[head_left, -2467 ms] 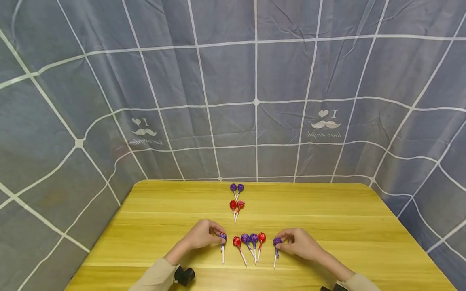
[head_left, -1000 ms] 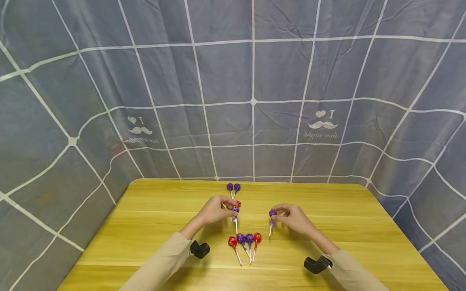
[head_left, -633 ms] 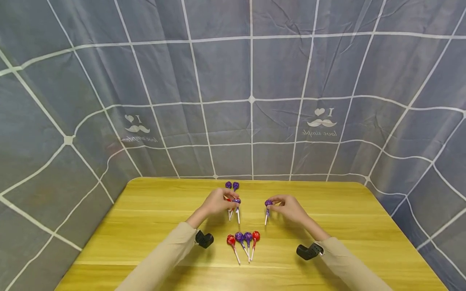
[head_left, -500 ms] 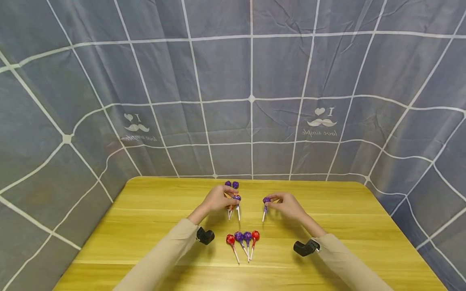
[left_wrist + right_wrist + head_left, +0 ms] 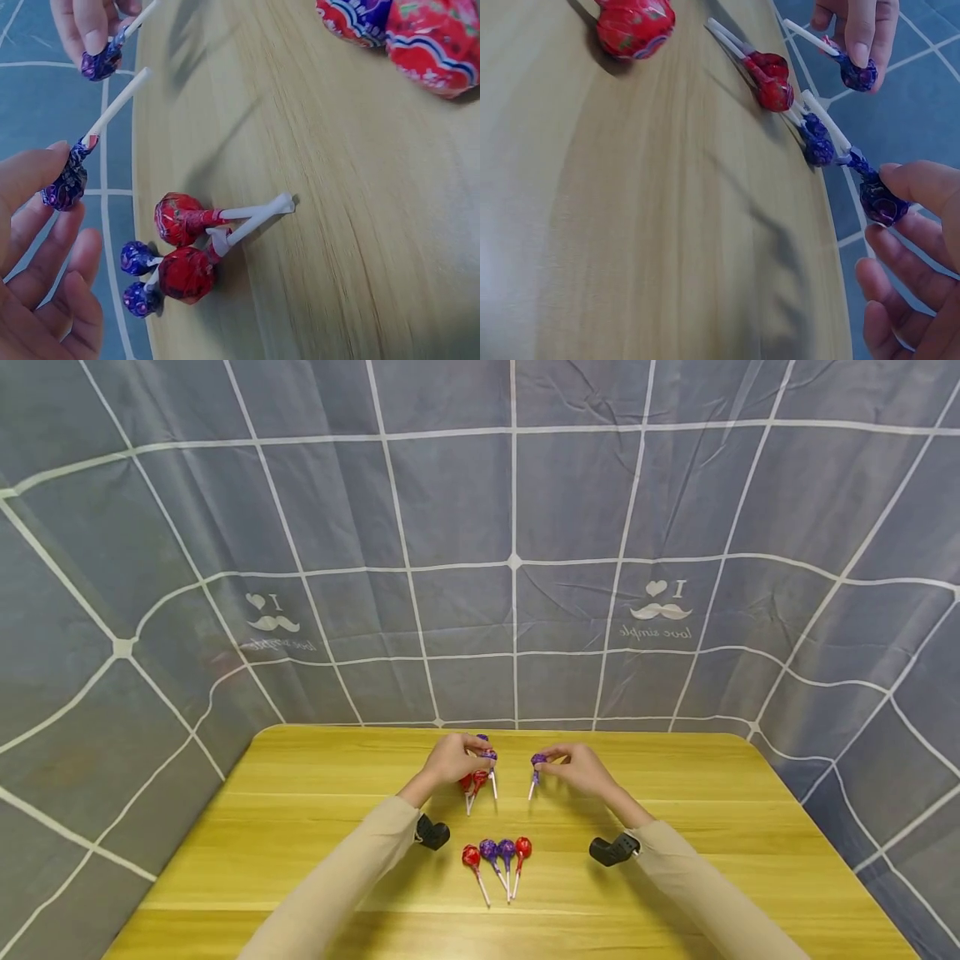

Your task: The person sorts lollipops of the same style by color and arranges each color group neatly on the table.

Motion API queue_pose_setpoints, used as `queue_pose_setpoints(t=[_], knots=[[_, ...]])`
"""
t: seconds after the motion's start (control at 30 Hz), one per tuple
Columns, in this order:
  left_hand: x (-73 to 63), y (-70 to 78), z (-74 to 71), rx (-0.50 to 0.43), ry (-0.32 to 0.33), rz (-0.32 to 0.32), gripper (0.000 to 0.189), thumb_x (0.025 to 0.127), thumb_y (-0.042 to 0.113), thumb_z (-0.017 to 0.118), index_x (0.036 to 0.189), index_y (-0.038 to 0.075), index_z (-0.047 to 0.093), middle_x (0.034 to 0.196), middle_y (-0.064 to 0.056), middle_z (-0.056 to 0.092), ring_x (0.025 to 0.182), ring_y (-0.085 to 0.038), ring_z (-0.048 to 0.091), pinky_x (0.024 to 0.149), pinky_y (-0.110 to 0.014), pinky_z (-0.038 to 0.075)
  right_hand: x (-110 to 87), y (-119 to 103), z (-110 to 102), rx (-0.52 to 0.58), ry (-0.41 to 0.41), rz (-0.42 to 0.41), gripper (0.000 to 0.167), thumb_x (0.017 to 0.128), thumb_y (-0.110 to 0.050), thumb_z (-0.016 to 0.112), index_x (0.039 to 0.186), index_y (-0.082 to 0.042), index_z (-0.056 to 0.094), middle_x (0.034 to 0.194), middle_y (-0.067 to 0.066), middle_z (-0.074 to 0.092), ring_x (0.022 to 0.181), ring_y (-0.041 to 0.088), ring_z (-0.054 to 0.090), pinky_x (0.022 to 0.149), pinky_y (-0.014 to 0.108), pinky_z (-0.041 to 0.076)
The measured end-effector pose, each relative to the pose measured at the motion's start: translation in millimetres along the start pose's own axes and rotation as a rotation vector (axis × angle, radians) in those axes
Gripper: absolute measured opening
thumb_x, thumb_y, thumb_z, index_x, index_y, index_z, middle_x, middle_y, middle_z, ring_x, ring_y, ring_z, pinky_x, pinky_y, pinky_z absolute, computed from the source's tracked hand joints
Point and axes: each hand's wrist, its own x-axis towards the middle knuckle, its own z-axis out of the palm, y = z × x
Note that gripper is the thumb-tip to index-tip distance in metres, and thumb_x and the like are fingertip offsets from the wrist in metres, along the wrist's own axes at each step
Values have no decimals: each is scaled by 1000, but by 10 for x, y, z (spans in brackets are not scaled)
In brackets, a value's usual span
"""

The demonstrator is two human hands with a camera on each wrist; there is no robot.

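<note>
We are mid-carry: our left hand (image 5: pixel 450 762) pinches one purple lollipop (image 5: pixel 491 755), our right hand (image 5: pixel 581 768) pinches another purple one (image 5: pixel 537 761), both above the worktop (image 5: pixel 300 827). Next, we judge, comes setting them down toward twelve o'clock, beside the purple pair (image 5: pixel 139 277) past the red pair (image 5: pixel 184 247).

1. The purple lollipop in my left hand (image 5: pixel 450 760) (image 5: pixel 489 755) hangs head up (white stick down) above the table's far edge.
2. The purple lollipop in my right hand (image 5: pixel 577 768) (image 5: pixel 537 761) hangs likewise, just beside it.

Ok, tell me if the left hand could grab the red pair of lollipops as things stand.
Probably not cleanly: the left hand hangs right over the red pair, nothing between, but it already pinches a purple lollipop.
</note>
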Motion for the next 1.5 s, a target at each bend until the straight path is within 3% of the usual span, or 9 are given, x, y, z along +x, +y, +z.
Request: queue_pose_setpoints(t=[0.17,0.37,0.6,0.7,1.0,1.5], knots=[[96,-12,71,-3,18,1,32,82,26,74,109,9,73,96,-6,74,67,-11,56,58,-24,42,82,14,4,0,-2,-4,26,85,-20,70,105,-4,73,91,10,72,75,12,60,66,24,47],[184,-22,162,-3,28,41,27,83,22,75,107,9,74,97,-8,75,88,-22,68,74,-29,50,162,41,25,-2,3,15,27,85,-21,70,106,-3,72,91,10,72,71,12,59,63,23,46],[276,-30,262,3,30,69,29,84,22,75,110,10,73,96,-10,75,70,-15,59,55,-23,38,215,68,9,-4,9,66,28,85,-23,71,107,-5,73,90,9,72,71,12,58,63,24,45],[313,-27,295,16,37,49,27,84,23,75,109,13,74,95,-9,74,67,-12,54,53,-21,35,250,62,-1,-6,8,65,28,85,-21,71,107,-5,73,91,10,72,72,13,58,62,24,45],[430,38,357,65,76,-17,26,82,27,76,106,15,75,93,-5,74,79,-17,64,57,-22,40,382,69,-20,-8,6,75,29,84,-20,71,107,-3,72,91,11,72,66,11,56,54,22,41],[567,37,463,85,77,-67,27,83,30,74,108,17,74,95,-3,74,76,-14,64,56,-22,41,506,194,2,-31,16,80,29,84,-19,71,107,-2,71,93,13,73,79,17,63,66,24,43]])
